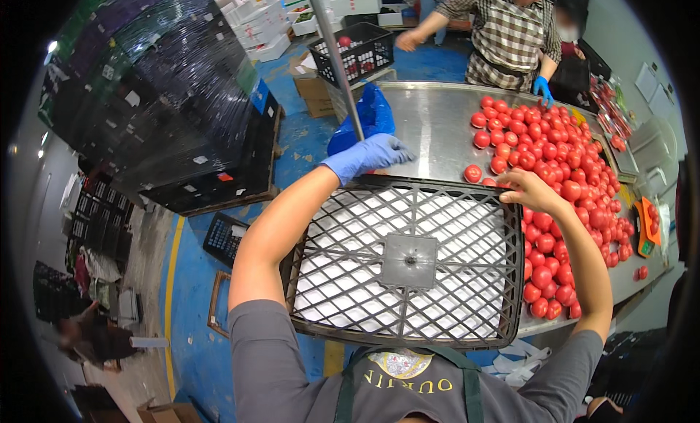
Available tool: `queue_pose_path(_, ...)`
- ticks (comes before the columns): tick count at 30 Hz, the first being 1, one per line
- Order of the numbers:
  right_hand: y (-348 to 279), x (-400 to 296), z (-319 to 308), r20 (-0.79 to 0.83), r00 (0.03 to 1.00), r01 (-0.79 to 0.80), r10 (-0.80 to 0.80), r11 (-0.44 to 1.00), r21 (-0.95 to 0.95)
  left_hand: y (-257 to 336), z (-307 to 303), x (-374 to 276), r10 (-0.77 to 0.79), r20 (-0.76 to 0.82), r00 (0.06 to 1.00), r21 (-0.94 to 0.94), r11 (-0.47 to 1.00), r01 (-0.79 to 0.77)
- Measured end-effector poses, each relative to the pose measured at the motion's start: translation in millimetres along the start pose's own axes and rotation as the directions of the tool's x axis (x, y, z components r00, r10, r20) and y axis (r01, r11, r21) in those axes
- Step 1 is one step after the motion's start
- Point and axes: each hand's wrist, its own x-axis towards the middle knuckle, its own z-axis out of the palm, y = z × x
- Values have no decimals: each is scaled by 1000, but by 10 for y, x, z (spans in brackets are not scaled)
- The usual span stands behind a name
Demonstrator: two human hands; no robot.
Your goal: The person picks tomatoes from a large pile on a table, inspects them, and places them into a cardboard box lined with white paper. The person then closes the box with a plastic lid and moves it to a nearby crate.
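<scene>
In front of me is a black plastic lattice crate (410, 259), tipped so that its grid and square centre plate face me; white material shows through the grid. My left hand (377, 154), in a blue glove, is at its far left edge, fingers over the steel table (410, 117); whether it grips the crate I cannot tell. My bare right hand (528, 191) holds the far right corner by the rim. Many red tomatoes (571, 191) lie heaped on the table to the right of the crate. A blue plastic bag (377, 114) hangs at the table's left end beside a metal pole (336, 57).
Across the table stands a co-worker in a checked apron (506, 35), one blue-gloved hand at the tomatoes. A black crate (355, 51) stands beyond the bag. A wrapped pallet stack (158, 95) rises at left. An orange scale (647, 229) sits at the table's right.
</scene>
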Motion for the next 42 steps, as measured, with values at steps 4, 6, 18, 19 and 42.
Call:
queue_pose_path(4,-17,-187,61,-42,988,-137,146,976,167,-22,-373,-506,-307,62,950,592,778,213)
queue_pose_path(6,-16,-198,72,-10,989,-143,144,986,86,-92,-490,-633,-394,48,918,414,844,341)
queue_pose_path(18,-100,572,645,-61,996,62,-66,996,-65,-436,-710,-577,-246,191,950,330,928,174)
queue_pose_path(19,-155,622,644,-28,1000,3,-4,1000,-27,-414,-700,-606,-243,170,955,349,921,172)
queue_pose_path(42,-207,49,406,-348,933,-20,-93,951,-308,-315,-311,-2205,-532,-205,822,-69,845,530)
